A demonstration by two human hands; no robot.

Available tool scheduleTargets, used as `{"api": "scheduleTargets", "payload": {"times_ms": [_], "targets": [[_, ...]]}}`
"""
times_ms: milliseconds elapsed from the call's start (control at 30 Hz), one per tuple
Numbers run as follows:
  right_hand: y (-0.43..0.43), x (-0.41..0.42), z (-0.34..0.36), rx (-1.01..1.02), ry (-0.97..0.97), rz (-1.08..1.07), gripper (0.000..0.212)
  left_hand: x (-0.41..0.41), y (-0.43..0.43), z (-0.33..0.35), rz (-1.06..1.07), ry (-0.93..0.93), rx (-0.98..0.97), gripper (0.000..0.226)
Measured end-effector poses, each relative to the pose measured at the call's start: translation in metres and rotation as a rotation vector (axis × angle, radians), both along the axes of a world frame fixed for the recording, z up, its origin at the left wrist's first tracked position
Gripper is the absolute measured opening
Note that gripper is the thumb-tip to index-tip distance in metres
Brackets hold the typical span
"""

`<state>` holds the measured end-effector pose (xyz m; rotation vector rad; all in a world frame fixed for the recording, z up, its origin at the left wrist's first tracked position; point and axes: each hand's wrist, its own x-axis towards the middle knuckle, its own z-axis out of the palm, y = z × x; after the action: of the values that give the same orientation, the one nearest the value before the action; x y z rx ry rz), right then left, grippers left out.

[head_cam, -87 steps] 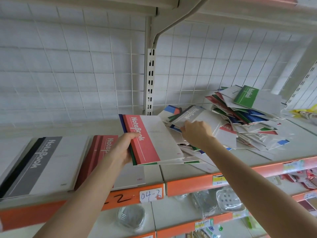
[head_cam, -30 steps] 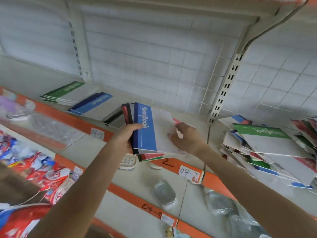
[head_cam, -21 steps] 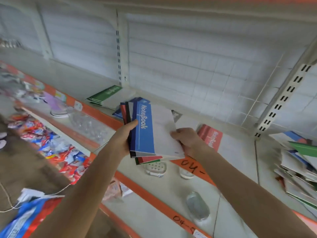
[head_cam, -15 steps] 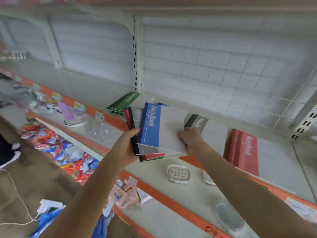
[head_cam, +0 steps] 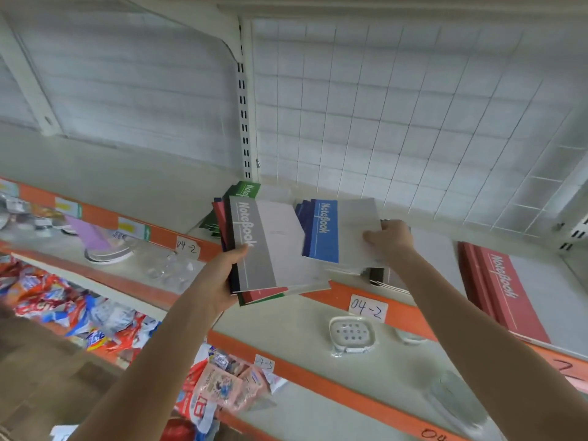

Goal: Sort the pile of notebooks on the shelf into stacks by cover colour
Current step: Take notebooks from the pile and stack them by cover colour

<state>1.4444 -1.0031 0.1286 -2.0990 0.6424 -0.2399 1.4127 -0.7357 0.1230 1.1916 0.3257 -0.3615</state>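
gripping a notebook bundle, the left hand sits beside the right hand holding a blue notebook.

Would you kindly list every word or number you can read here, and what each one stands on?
"NoteBook": grey notebook, blue notebook, red notebook.
"Note", rest hidden: green notebook.
"04-2": left tag and right tag on the orange shelf edge.
"04-5", faint: lower tag.
Too blurred: yellow labels, snack packets.
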Motion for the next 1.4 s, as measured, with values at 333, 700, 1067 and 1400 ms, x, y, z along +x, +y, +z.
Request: {"api": "scheduleTargets", "payload": {"times_ms": [333,700,1067,1400], "targets": [[0.005,0.043,-0.014,-0.541,0.282,0.274,0.050,0.058,0.022,0.018,-0.021,-0.085,0.088,0.029],[0.035,0.018,0.010,0.103,0.095,0.214,0.030,0.088,-0.048,0.003,-0.268,-0.107,0.139,0.028],[0.018,-0.052,0.006,0.005,0.000,-0.313,0.011,0.071,-0.086,0.006,-0.552,-0.036,0.095,0.029],[-0.013,-0.099,0.000,-0.127,0.064,-0.580,0.030,0.070,-0.080,0.006,-0.646,-0.066,0.096,0.035]]}}
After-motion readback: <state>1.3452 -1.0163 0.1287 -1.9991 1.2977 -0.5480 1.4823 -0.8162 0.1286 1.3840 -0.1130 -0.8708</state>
